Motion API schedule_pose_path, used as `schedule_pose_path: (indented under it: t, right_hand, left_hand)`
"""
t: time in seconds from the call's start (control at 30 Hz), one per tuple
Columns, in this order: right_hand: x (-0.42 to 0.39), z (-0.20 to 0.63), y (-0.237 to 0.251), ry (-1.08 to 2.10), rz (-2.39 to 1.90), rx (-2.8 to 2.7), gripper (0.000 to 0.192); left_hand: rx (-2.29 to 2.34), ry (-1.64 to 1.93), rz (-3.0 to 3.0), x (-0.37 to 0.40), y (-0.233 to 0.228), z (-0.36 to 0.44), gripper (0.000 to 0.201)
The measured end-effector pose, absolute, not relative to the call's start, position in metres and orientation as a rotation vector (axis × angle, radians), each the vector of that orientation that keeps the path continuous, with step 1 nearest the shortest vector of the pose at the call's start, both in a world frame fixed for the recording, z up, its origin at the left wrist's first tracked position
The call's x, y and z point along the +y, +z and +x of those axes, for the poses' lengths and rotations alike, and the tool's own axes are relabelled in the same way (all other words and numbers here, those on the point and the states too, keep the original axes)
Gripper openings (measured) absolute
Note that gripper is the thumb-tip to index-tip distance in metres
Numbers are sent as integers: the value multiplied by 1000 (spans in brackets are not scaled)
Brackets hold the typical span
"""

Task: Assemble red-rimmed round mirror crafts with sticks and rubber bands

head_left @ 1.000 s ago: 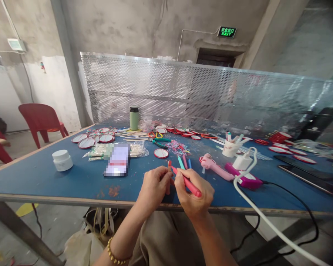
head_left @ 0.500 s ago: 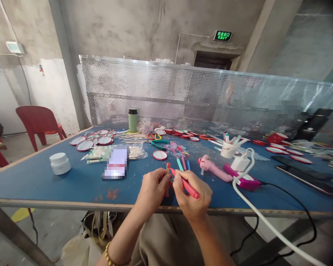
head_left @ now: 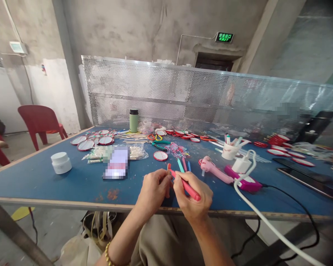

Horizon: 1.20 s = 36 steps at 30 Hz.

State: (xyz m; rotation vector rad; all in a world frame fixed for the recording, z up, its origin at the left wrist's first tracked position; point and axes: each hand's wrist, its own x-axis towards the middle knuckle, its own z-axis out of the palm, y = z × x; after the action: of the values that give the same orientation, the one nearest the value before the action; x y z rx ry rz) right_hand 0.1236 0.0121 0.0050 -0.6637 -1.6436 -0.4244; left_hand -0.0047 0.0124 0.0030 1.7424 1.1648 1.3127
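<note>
My left hand (head_left: 153, 190) pinches a small wooden stick with a red tip (head_left: 168, 173) and holds it upright over the near edge of the blue table (head_left: 72, 181). My right hand (head_left: 193, 197) grips a red marker (head_left: 187, 186) like a pen, with its tip against the stick. Several coloured markers (head_left: 183, 163) lie just beyond my hands.
A white jar (head_left: 61, 162), bags of sticks (head_left: 138, 150), round red-rimmed discs (head_left: 102, 139), a green bottle (head_left: 133, 120), scissors (head_left: 159, 143), a pink glue gun (head_left: 215, 170), a cup of pens (head_left: 229, 148), a white charger and cable (head_left: 242, 164) lie about. A perforated metal screen (head_left: 199, 96) backs the table. Red chairs (head_left: 37, 122) stand left.
My hands stay together at the near edge with the stick and marker; only the head view has shifted slightly.
</note>
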Motion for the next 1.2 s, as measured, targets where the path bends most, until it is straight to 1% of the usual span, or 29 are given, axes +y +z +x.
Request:
schedule_pose_path:
  t: [1.2]
  right_hand:
    - [12,123,7,-424,-669,-1675,13]
  left_hand:
    - [1150,1333,1742,14,0,-5,31]
